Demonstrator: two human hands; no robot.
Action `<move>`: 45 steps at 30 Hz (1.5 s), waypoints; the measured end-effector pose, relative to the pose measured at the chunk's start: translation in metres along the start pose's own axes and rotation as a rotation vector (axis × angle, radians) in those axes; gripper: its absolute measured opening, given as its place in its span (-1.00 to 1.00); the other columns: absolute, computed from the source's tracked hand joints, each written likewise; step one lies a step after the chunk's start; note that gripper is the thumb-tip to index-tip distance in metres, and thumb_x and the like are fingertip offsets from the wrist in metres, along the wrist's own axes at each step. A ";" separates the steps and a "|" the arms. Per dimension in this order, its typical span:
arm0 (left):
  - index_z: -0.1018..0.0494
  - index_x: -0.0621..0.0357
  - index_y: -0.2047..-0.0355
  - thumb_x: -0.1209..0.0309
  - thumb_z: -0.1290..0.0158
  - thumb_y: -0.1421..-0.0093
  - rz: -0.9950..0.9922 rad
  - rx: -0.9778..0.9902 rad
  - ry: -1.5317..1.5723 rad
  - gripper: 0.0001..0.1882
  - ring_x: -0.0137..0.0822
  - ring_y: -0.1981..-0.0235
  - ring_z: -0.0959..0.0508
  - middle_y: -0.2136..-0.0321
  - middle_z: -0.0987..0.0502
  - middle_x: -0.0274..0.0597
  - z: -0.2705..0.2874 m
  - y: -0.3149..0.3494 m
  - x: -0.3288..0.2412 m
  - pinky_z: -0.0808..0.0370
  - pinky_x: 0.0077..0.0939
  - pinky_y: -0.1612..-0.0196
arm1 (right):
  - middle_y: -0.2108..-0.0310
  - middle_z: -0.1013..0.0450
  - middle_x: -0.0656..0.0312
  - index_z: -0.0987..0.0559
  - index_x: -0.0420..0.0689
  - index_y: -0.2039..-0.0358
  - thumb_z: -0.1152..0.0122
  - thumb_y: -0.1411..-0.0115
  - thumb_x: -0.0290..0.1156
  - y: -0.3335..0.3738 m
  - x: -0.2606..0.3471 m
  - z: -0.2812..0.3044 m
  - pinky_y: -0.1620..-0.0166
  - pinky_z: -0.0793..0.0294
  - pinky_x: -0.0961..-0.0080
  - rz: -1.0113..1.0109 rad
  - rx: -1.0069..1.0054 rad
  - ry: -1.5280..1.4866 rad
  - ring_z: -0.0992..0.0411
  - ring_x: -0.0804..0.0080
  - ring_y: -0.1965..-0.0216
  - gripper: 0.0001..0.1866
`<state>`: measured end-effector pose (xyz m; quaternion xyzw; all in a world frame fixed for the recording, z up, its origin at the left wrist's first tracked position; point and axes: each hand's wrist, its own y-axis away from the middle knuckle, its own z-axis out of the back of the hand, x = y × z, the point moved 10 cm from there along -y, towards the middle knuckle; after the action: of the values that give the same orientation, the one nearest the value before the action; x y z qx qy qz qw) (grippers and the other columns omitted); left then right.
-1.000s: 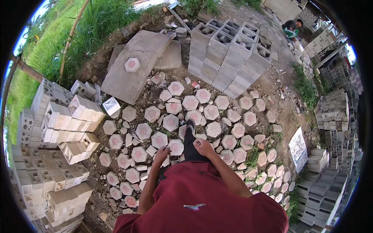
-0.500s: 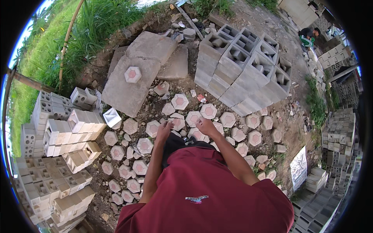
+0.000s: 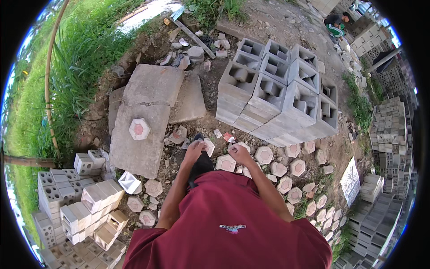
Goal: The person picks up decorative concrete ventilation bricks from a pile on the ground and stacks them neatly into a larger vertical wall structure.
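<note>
My left hand hangs in front of my body with its fingers loosely curled and nothing visible in them. Just beyond it on the ground lies a hexagonal paving block with a pinkish centre, partly covered by the hand. My right hand is curled in the same way, above another hexagonal paver, and seems to hold nothing. Ahead to the left, a single hexagonal paver rests on a cracked concrete slab. One dark-clad leg and shoe show beside my left hand.
A stack of grey hollow blocks stands ahead right. More hollow blocks are piled at left. Several pavers lie over the rubble at right, near a white sheet. Farther off, a person bends down. Grass borders the left.
The view has moved forward and turned, so the slab and its paver are nearer. A shoe now shows ahead of my left hand. Both hands stay curled, with nothing picked up.
</note>
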<state>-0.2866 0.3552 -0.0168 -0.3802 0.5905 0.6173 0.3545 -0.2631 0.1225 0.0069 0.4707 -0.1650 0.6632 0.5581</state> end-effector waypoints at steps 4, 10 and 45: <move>-0.46 0.24 0.27 0.21 0.07 -0.28 -0.072 0.054 -0.093 -0.69 -0.43 0.34 -0.54 0.37 -0.57 -0.22 0.039 -0.099 -0.072 -0.39 -0.58 0.28 | 0.43 -0.53 0.12 -0.55 -0.28 0.34 -0.15 -0.13 -0.25 -0.086 0.013 0.020 0.32 -0.47 0.51 -0.223 -0.131 -0.276 -0.50 0.43 0.41 -0.70; -0.42 0.28 0.25 0.21 0.03 -0.23 -0.151 0.205 -0.270 -0.67 -0.44 0.36 -0.54 0.41 -0.56 -0.18 0.047 -0.239 -0.139 -0.43 -0.53 0.28 | 0.21 -0.40 0.11 -0.35 -0.18 0.06 -0.09 -0.20 -0.22 -0.161 -0.002 0.032 0.26 -0.51 0.30 -0.554 -0.343 -1.152 -0.46 0.29 0.31 -0.61; -0.29 0.21 0.25 0.05 0.20 -0.27 -0.991 0.915 -1.359 -0.58 -0.01 0.21 -0.52 0.30 -0.49 0.02 -0.273 -0.466 -0.250 -0.51 -0.15 0.22 | 0.30 -0.38 0.05 -0.39 -0.38 0.17 -0.16 -0.02 -0.54 -0.288 -0.078 0.052 0.17 -0.48 -0.17 -1.061 -1.174 -1.434 -0.44 0.13 0.26 -0.65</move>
<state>0.2551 0.1093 -0.0129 0.0281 0.2147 0.1954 0.9565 0.0126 0.1314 -0.1180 0.4200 -0.5226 -0.2797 0.6872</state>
